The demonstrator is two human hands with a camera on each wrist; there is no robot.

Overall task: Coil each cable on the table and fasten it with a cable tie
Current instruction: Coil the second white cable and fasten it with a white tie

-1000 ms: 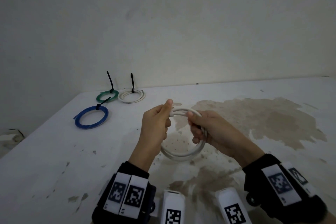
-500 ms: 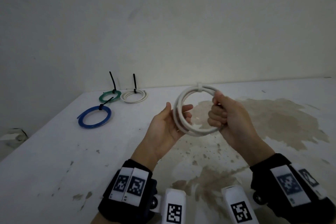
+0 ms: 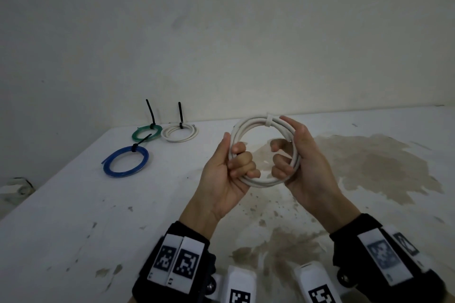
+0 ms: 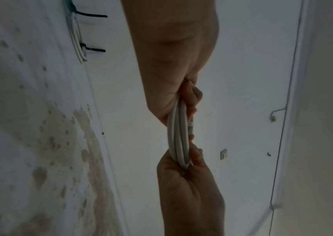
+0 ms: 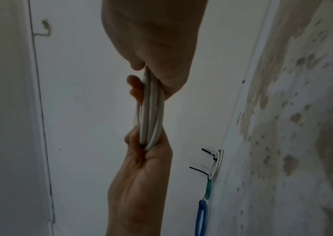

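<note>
You've got the white cable (image 3: 264, 181) wound into a ring and held up off the table (image 3: 73, 216), standing upright between your two hands. Your left hand (image 3: 227, 174) has its fingers curled through the ring on one side with the thumb along the outside, and your right hand (image 3: 299, 155) wraps the opposite side the same way, so both are gripping it. Right above your right fingertips there's a pale band (image 3: 269, 119) around the strands; looks like a tie already cinched, though I can't tell if it's pulled fully tight. Well beyond your left fingers, three finished rings sit on the table: blue (image 3: 125, 161), green (image 3: 147, 132) and another white one (image 3: 179, 133), each with a black tie. So I'd say you're nearly done, just set this one down with the rest. No loose cables show anywhere.
</note>
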